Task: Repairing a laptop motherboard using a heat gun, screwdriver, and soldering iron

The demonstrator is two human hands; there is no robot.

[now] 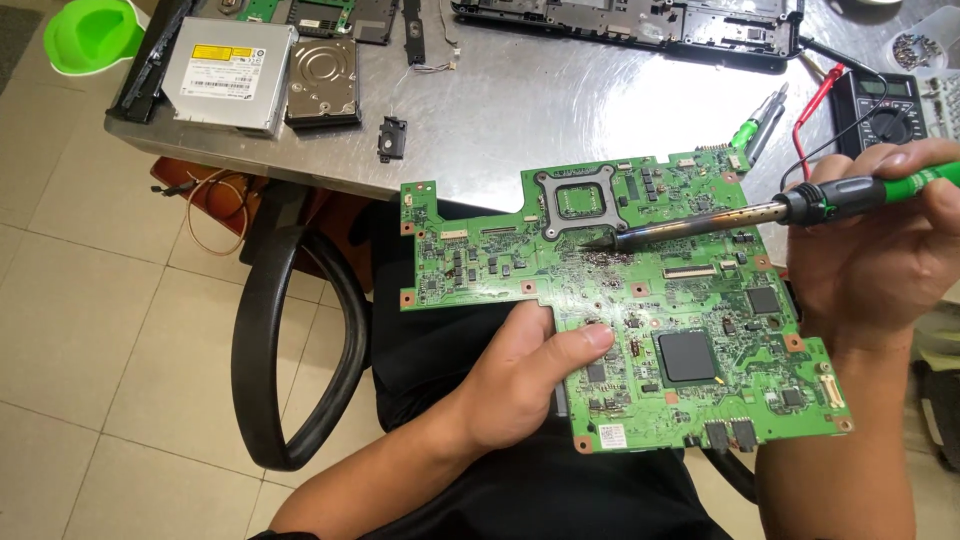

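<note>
Head view. Left hand [520,375] grips the green circuit board [640,300] from below at its lower-left edge, w/ thumb pressed on the top face and fingers hidden underneath; grip is closed, pinching the board. Board is held tilted in the air over the person's lap, in front of the steel surface [520,110], not resting on it. A square black socket frame [578,200] sits near the board's upper middle; a large black chip [687,356] lies toward the lower right.

Right hand [880,250] is wrapped around the green-and-black handle of a soldering iron [740,215]; grip closed on the handle. Iron shaft points left, tip touching the board just below the socket frame, on a darkened patch.

On the surface, top left: a silver optical drive [228,75] w/ a bare hard disk [323,82] just beside it. A small black part [391,138] lies nearer the edge. An open black laptop chassis [620,30] runs along the far side. At right, a black multimeter [890,115] w/ red and black leads, and a green-tipped tool [757,125] near it. A green plastic holder [93,35] is at far top left. A black chair armrest [290,340] loops over the tiled floor [100,330] left of the lap.
</note>
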